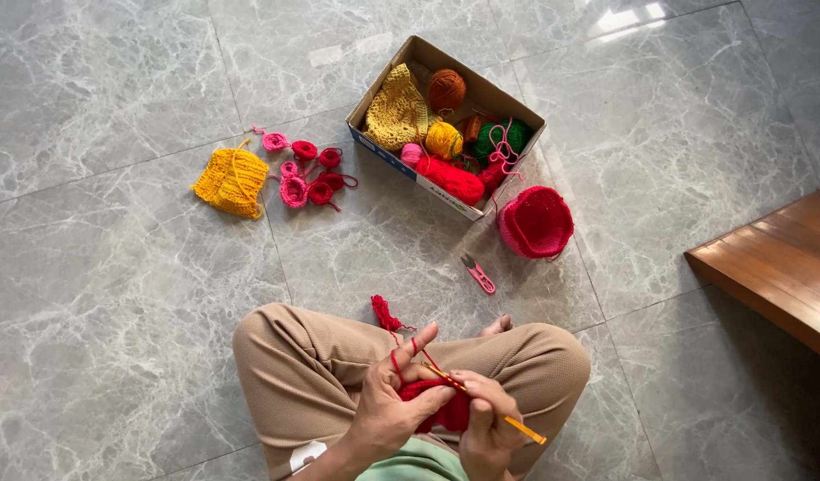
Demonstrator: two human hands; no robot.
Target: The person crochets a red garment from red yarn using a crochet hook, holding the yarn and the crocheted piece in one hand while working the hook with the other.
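I sit cross-legged on a grey marble floor. My left hand (394,401) pinches a small red crochet piece (445,411), with red yarn (401,343) looped over its raised forefinger. My right hand (490,419) grips a yellow crochet hook (517,424) whose tip pokes into the red piece. A loose red yarn tail (385,313) lies on the floor just past my knees.
An open cardboard box (365,114) of yarn balls stands ahead. Beside it lie a pink crocheted bowl (536,222), pink snips (477,273), several small pink and red crochet flowers (306,174) and a yellow crocheted piece (232,182). A wooden bench edge (775,267) is at right.
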